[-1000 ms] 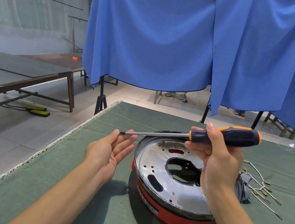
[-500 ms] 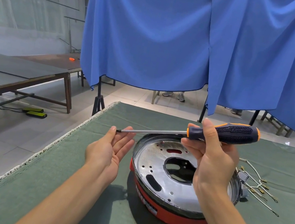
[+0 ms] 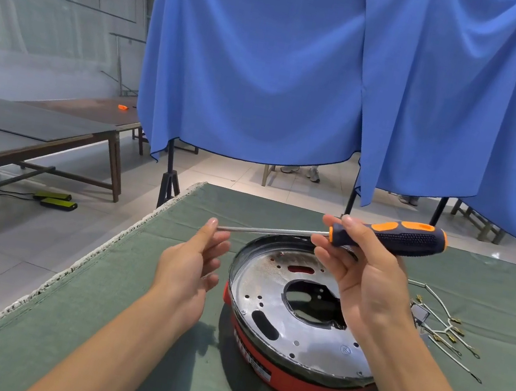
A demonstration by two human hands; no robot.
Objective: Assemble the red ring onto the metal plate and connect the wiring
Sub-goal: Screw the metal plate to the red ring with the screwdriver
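Already seated: metal plate [image 3: 270, 295] in red ring [image 3: 280, 373]; wiring [image 3: 440, 325] loose, right; right hand [image 3: 368, 283] gripping screwdriver [image 3: 390, 236]; left hand [image 3: 189, 266] relaxed, fingertip at tip.

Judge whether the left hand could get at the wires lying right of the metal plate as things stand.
Probably not directly: the left hand is left of the metal plate, and the right hand holding the screwdriver sits between it and the wires.

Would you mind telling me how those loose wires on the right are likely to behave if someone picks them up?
The wires look thin and lie in loose bends on the mat, so they will probably flop and feel light. Several branch from one junction, so lifting one likely drags the rest. Their small metal terminals may snag each other.
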